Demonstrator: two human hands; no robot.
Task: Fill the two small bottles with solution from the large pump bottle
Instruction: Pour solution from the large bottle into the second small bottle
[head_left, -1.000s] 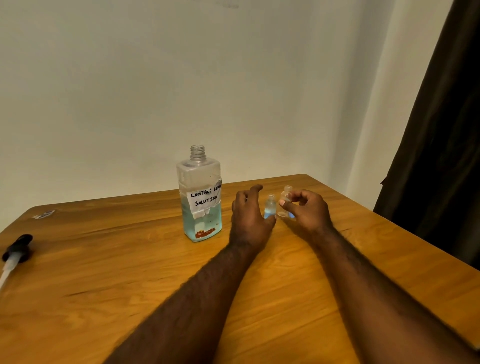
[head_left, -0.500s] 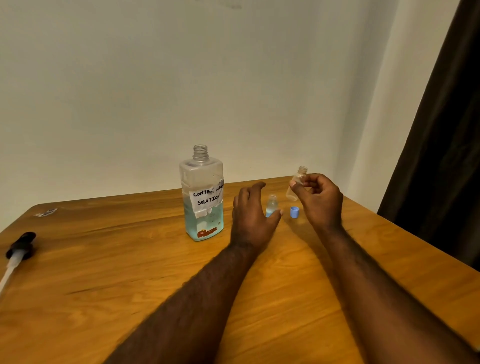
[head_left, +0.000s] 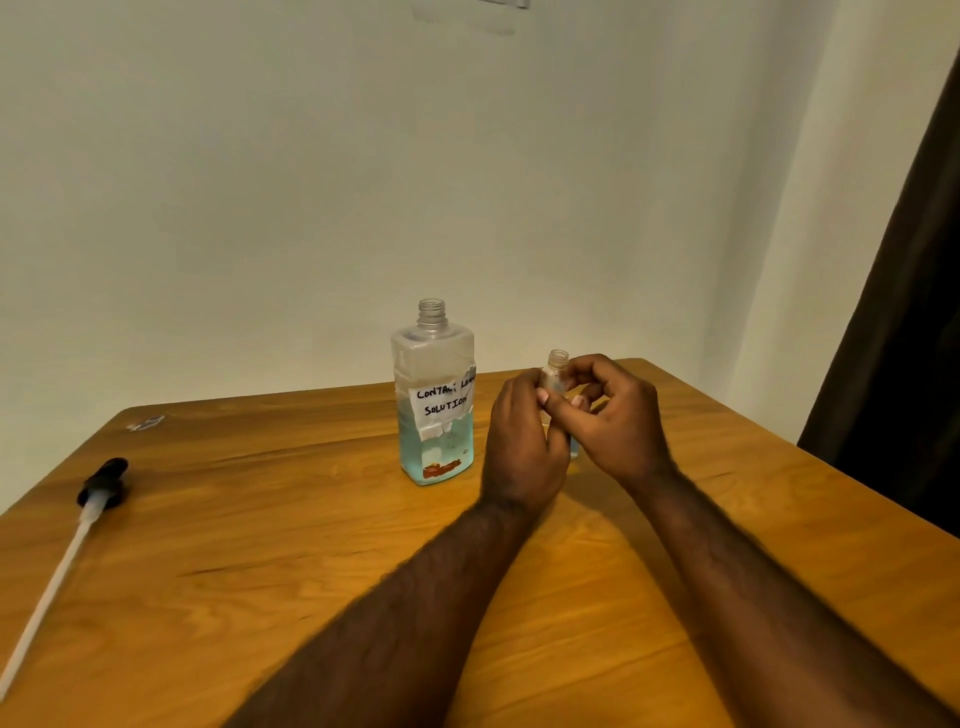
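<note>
Both pinch it: left hand (head_left: 524, 447) and right hand (head_left: 618, 421) hold small bottle (head_left: 557, 371) upright; large pump bottle (head_left: 435, 395) just left.

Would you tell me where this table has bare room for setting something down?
Bare table: between the pump and the large bottle, and right of the right hand. Crowded: by the large bottle, where the left hand also holds the small bottle.

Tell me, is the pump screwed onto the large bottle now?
No, the large bottle has a bare open neck, and the pump lies on the table to its left.
</note>
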